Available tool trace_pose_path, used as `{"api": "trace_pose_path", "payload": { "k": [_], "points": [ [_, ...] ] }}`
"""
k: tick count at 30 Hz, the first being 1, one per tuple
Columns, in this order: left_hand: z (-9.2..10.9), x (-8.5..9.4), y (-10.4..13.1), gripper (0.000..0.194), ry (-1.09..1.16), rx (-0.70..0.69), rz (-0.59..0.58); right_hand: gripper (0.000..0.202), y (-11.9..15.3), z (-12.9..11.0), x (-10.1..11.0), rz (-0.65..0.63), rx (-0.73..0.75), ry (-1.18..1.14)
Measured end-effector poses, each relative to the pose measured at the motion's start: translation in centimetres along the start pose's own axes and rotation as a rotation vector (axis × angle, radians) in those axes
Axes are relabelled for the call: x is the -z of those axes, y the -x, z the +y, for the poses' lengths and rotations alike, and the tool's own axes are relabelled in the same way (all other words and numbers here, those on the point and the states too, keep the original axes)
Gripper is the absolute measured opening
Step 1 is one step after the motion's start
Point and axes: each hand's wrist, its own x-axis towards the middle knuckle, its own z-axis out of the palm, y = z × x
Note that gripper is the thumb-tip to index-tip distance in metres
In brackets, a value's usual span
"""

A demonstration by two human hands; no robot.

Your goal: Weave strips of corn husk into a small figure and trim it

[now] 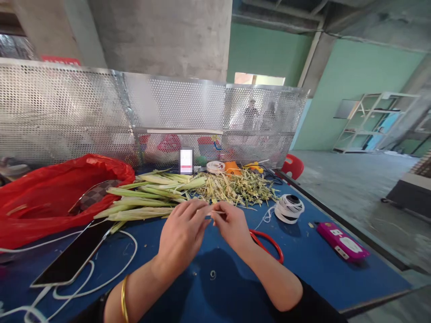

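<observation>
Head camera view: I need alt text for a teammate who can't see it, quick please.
Two bare hands, left hand and right hand, meet above a blue table, pinching a thin pale strip between their fingertips. Behind them lie green leaf stalks and a heap of cut scraps; red-handled scissors, a spool of white cord and a dark phone lie nearby.

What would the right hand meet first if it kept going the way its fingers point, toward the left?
The right hand points at the left hand, whose fingertips pinch the same thin pale strip. It would meet those fingers almost at once; whether they already touch is unclear.
</observation>
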Motion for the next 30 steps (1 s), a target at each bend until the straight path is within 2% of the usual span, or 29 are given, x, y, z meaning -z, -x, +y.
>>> {"api": "trace_pose_path", "payload": {
  "k": [3,5,10,15,18,20,21,24,26,28,30],
  "points": [
    [-1.3,-0.6,-0.9,0.016,0.032,0.108,-0.119,0.013,0.2,-0.1,0.1,-0.035,0.012,0.008],
    [-1.9,-1.1,-1.1,0.015,0.078,0.175,-0.153,0.013,0.2,-0.3,0.4,-0.012,-0.015,0.025],
    [-1.8,-2.0,-1.3,0.017,0.115,0.212,-0.185,0.013,0.1,-0.3,1.1,0.05,-0.032,0.057],
    [-1.6,-2.4,-2.2,0.013,0.204,0.223,-0.263,0.017,-0.1,-0.1,1.5,-0.054,-0.093,-0.035],
    [-2.2,-2.8,-2.5,0.02,0.336,0.346,-0.274,0.02,0.0,0.1,2.8,-0.021,-0.159,-0.124],
    [-2.9,-3.1,-2.7,0.022,0.458,0.47,-0.283,0.021,0.7,0.4,4.4,0.084,-0.185,0.023],
    [-3.2,-3.2,-2.7,0.022,0.533,0.534,-0.294,0.017,1.3,0.6,5.3,0.079,-0.167,0.179],
    [-4.1,-3.6,-3.0,0.02,0.733,0.735,-0.315,0.016,3.9,1.5,7.4,-0.239,-0.173,0.688],
    [-4.3,-3.7,-3.2,0.021,0.799,0.815,-0.316,0.033,5.5,2.2,8.0,-0.376,-0.21,0.873],
    [-4.3,-3.7,-3.5,0.022,0.828,0.841,-0.312,0.05,6.4,2.8,8.1,-0.397,-0.216,0.946],
    [-4.3,-3.7,-3.8,0.022,0.862,0.859,-0.307,0.058,6.4,3.4,8.0,-0.415,-0.227,0.957]
  ]
}}
